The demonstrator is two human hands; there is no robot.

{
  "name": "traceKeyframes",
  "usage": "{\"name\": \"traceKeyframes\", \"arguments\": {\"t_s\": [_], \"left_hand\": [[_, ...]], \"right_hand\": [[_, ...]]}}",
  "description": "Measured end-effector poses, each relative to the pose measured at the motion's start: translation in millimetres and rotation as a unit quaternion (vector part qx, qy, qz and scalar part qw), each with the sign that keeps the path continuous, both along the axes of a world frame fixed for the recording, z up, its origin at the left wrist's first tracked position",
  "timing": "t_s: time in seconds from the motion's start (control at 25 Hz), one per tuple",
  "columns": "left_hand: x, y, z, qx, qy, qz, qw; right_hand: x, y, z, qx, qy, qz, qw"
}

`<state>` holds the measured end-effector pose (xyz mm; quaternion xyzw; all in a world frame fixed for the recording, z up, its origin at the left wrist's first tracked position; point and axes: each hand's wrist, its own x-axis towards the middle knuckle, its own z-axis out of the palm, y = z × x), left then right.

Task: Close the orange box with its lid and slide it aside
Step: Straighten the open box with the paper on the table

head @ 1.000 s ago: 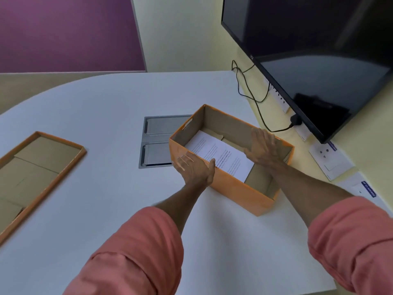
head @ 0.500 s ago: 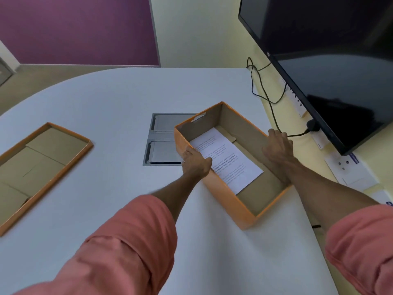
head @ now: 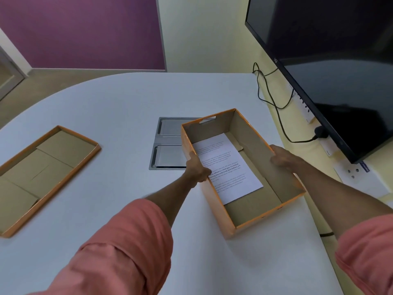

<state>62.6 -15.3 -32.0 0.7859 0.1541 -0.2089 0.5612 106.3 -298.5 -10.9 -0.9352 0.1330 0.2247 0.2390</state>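
- Fingers of left hand [head: 196,168] curled over the near-left wall of the orange box [head: 214,206], thumb outside.
- Right hand [head: 284,159] clamped on the opposite wall, fingers hidden outside.
- Open box on white desk [head: 119,116], right of centre, printed sheet [head: 227,167] lying flat inside.
- Lid [head: 45,173] upside down, well apart, far left.

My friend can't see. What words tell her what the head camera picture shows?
Two hands, left hand and right hand, grip the long sides of an open orange box with a printed sheet inside, on a white table. Its lid lies upturned far left.
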Motion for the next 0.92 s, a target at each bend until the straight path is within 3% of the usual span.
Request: {"name": "traceKeyframes", "arguments": {"t_s": [0.24,0.56,0.92], "left_hand": [[3.4,52.0,13.7,-0.001,-0.076,0.054,0.996],[-25.9,147.6,42.7,0.012,-0.132,0.003,0.991],[-73.1,250.2,47.4,0.002,-0.126,-0.029,0.992]], "right_hand": [[-16.4,47.7,3.4,0.113,-0.018,-0.068,0.991],[-61.0,154.7,7.7,0.103,-0.056,-0.085,0.989],[-128.6,257.2,12.3,0.091,-0.067,-0.121,0.986]]}}
